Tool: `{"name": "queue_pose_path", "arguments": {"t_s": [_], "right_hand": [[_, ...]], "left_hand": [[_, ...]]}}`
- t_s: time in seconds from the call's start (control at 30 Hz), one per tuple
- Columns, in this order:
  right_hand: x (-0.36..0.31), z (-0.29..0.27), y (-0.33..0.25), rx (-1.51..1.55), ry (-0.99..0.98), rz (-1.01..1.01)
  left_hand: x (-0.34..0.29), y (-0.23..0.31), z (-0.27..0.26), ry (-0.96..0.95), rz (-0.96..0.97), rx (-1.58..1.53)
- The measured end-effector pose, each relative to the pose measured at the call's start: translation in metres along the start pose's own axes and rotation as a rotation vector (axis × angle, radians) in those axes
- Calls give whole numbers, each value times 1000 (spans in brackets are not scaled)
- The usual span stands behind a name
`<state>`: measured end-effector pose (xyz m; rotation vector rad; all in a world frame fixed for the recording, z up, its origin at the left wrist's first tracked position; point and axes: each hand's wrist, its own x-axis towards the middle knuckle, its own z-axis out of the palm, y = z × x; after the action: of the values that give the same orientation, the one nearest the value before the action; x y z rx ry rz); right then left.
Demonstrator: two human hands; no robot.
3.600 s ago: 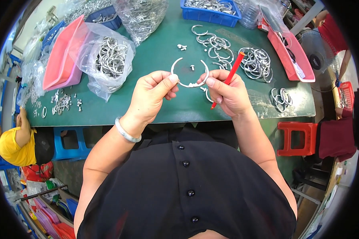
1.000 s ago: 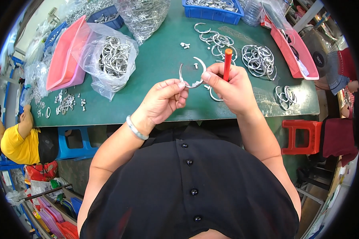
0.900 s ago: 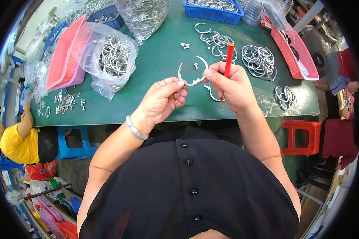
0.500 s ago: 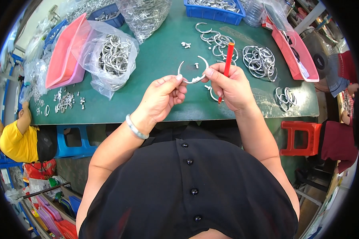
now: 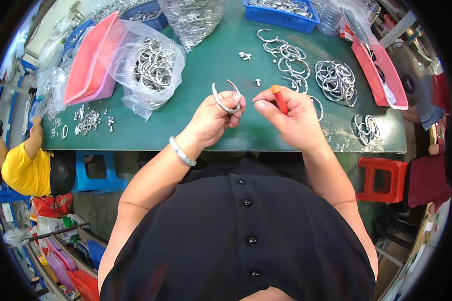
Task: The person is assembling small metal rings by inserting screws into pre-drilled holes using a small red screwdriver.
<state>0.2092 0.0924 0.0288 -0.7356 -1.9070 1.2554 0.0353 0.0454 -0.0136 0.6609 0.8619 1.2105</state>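
My left hand (image 5: 214, 119) pinches an open silver bangle (image 5: 217, 98) between thumb and fingers, its gap facing away from me. Closed around a red pen-like stick (image 5: 280, 100) with an orange end is my right hand (image 5: 297, 119), a short way to the right of the bangle. Beyond the two hands a small silver rivet-like piece (image 5: 257, 82) lies on the green table (image 5: 226, 62). Several more silver bangles (image 5: 292, 65) are strewn past my right hand, one of them partly hidden behind it.
Bangle piles (image 5: 335, 83) lie to the right, near a pink basket (image 5: 394, 90). Leftward are a clear bag of bangles (image 5: 158, 67), another pink basket (image 5: 93, 60) and small metal parts (image 5: 88, 122). A blue tray (image 5: 281, 17) stands behind. A person in yellow (image 5: 27, 168) sits at far left.
The bangle has left my right fingers and turned upright in my left hand. My right hand has drawn slightly away, and the red stick now tilts differently. The whole view has shifted a little.
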Motion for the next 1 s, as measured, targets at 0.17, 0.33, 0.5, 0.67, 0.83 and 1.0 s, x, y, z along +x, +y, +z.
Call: {"name": "queue_pose_path", "arguments": {"t_s": [0.17,0.33,0.5,0.67,0.83,1.0], "right_hand": [[-5,-9,7,-52,38,36],[-6,-19,12,-40,67,67],[-10,-28,17,-64,96,73],[-14,-42,22,-97,124,108],[-20,-63,33,-431,72,110],[-30,-68,35,-661,-144,25]], "left_hand": [[-1,4,-4,-104,-21,-103],[-2,7,-8,-224,-20,-177],[-2,7,-9,-323,-25,-276],[-6,15,-1,-236,-12,-190],[-29,64,-9,127,389,429],[-49,122,-44,612,685,954]]}}
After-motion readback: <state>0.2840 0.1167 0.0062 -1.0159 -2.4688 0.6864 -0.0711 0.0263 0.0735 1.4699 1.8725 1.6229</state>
